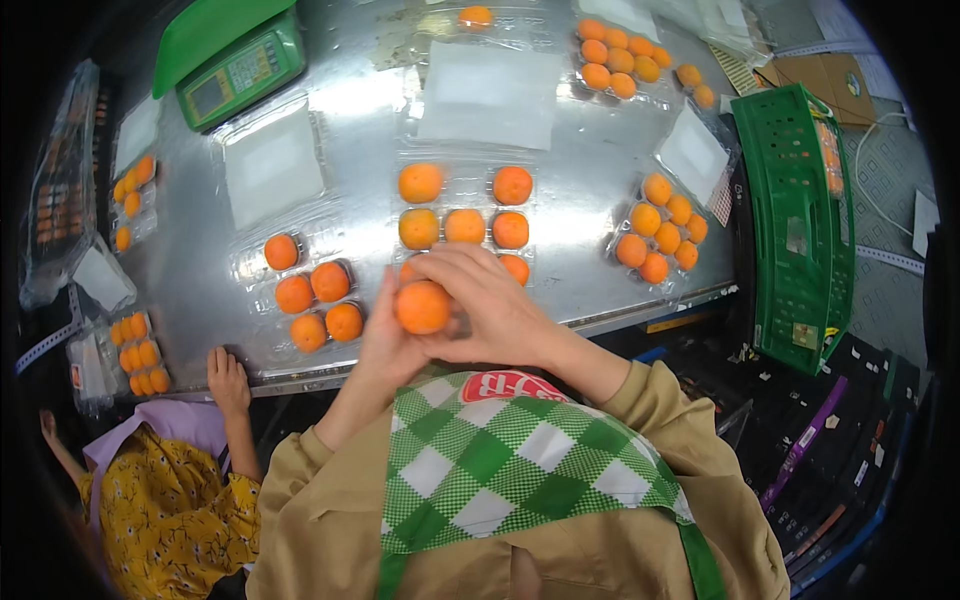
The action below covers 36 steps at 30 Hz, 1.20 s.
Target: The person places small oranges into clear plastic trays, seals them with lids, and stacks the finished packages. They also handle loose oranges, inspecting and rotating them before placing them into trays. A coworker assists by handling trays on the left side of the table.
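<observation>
Between my left hand (391, 336) and my right hand (499, 306) is a round orange fruit (423, 307). My left fingers cup it from the left and below, while my right fingers arch over it from the right. Just beyond lies an open clear plastic clamshell tray (465, 157) with several orange fruits (465, 225) in its pockets. Its back middle pocket holds none. My hands hide part of the front row. A white pad (487, 96) covers the clamshell's lid. To the left, another clear tray (259, 281) holds several fruits (330, 281).
A green digital scale (240, 75) stands at the back left of the metal table (360, 172). More fruit trays (660, 229) lie right and far left. A green plastic crate (787, 225) stands beyond the right edge. A co-worker's hand (228, 381) rests on the front edge, left.
</observation>
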Motion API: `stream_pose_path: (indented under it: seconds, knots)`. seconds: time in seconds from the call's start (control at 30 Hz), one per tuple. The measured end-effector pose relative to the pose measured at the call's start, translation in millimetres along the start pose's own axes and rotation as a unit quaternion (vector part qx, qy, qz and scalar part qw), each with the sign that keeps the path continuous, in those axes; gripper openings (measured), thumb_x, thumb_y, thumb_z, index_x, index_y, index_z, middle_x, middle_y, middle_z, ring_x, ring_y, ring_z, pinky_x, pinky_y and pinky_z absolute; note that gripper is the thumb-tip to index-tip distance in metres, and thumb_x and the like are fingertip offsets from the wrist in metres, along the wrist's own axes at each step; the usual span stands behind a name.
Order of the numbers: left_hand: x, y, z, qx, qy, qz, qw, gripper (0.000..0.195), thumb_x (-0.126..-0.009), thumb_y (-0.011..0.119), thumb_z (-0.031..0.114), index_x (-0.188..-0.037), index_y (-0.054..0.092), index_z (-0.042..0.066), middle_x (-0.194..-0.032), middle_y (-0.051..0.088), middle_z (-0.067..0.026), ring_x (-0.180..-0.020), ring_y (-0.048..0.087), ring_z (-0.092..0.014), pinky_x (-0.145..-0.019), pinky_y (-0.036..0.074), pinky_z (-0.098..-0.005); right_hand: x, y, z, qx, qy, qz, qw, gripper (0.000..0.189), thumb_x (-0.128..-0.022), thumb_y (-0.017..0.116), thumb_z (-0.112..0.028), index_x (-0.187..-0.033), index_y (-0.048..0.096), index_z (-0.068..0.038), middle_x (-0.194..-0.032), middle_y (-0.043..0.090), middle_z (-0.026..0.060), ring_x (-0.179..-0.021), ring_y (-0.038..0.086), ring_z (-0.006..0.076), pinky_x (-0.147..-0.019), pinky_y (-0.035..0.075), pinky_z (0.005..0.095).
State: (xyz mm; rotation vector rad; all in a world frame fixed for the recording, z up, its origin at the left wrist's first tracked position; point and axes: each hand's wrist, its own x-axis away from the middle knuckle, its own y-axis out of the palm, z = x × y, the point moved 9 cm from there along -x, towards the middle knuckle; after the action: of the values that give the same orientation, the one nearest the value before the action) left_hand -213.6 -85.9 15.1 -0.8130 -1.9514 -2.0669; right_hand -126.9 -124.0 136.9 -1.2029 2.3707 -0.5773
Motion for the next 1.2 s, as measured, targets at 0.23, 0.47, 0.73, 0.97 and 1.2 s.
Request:
stream_pose_path:
  seconds: [0.23, 0.47, 0.73, 0.97, 1.2]
  knots:
    - [10.5, -20.1, 49.7, 0.037, 0.079, 0.013, 0.996, 0.063, -0.096, 0.030, 0.057, -0.131, 0.042, 0.006, -0.122, 0.052, -0.0167, -0.111, 0.053, -0.025, -0.092, 0.046, -0.0397, -45.9, 13.5, -112.6, -0.302, -0.129, -0.114, 0.938, 0.045, -0.068, 0.075, -0.022, -0.105, 0.059, -0.003, -0.095, 0.061, 0.0112, -0.095, 0.056, 0.0301, -0.091, 0.041, 0.0426]
    - [-13.6, 50.6, 23.9, -0.012, 0.056, 0.015, 0.998, 0.065, -0.099, 0.019, 0.052, -0.126, 0.045, 0.000, -0.124, 0.052, -0.0164, -0.116, 0.051, -0.027, -0.097, 0.044, -0.0420, -17.6, -54.2, 30.6, -0.108, 0.097, 0.101, 0.984, 0.046, -0.066, 0.075, -0.014, -0.108, 0.058, -0.004, -0.105, 0.060, 0.0109, -0.095, 0.057, 0.0270, -0.085, 0.045, 0.0367]
    - [-25.4, 60.0, 4.9, -0.102, 0.024, 0.028, 0.994, 0.063, -0.100, 0.019, 0.051, -0.130, 0.041, 0.001, -0.127, 0.050, -0.0173, -0.119, 0.049, -0.028, -0.101, 0.041, -0.0434, 13.6, -33.0, 34.3, -0.012, 0.056, 0.020, 0.998, 0.067, -0.062, 0.079, -0.018, -0.121, 0.050, -0.005, -0.121, 0.052, 0.0138, -0.112, 0.047, 0.0342, -0.096, 0.039, 0.0417]
    - [-29.4, 55.0, -15.4, -0.141, -0.009, -0.003, 0.990, 0.064, -0.099, 0.020, 0.053, -0.136, 0.034, 0.002, -0.136, 0.043, -0.0131, -0.125, 0.043, -0.027, -0.105, 0.035, -0.0452, 31.9, -38.2, 38.2, -0.001, 0.043, 0.058, 0.997, 0.065, -0.064, 0.077, -0.021, -0.121, 0.051, -0.004, -0.118, 0.054, 0.0149, -0.111, 0.051, 0.0336, -0.095, 0.040, 0.0433]
    - [-35.7, 60.6, -34.8, -0.147, -0.028, -0.008, 0.989, 0.068, -0.098, 0.019, 0.055, -0.133, 0.036, -0.001, -0.132, 0.046, -0.0153, -0.120, 0.048, -0.028, -0.100, 0.040, -0.0440, 54.6, -45.2, 45.7, -0.033, 0.056, 0.078, 0.995, 0.060, -0.063, 0.076, -0.019, -0.117, 0.053, -0.005, -0.110, 0.058, 0.0120, -0.106, 0.053, 0.0309, -0.090, 0.041, 0.0421]
